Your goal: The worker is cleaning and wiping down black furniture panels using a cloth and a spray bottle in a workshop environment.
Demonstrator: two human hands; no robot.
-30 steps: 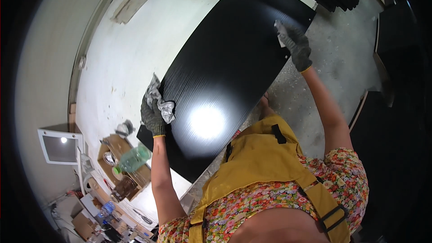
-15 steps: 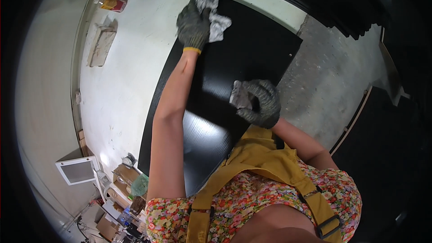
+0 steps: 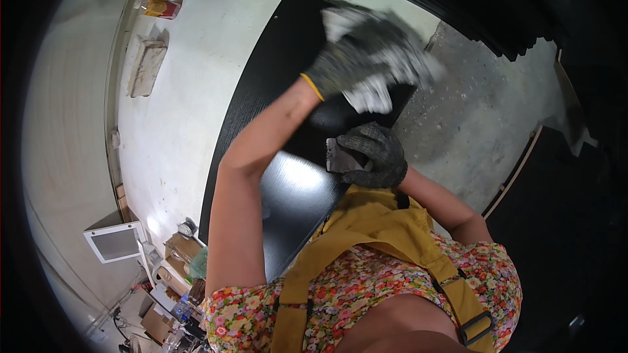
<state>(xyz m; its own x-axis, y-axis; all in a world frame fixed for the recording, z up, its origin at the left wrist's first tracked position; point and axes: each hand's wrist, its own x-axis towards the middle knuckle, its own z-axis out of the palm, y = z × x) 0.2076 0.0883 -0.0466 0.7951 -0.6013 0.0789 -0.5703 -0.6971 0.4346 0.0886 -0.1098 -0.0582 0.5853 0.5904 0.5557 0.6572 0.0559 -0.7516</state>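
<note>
A glossy black panel (image 3: 245,114) lies on a white table (image 3: 186,104). Wiping it well probably calls for flat, even pressure right out to the edges (blur hides whether the cloth is touching). The gloved left hand (image 3: 353,59), over the panel's far end, clutches a crumpled grey-white cloth (image 3: 369,96). The gloved right hand (image 3: 376,153), half curled, pinches a small grey block (image 3: 339,157) between thumb and fingers.

Blur smears the left hand (image 3: 350,59) and what looks like cloth (image 3: 368,96).
</note>
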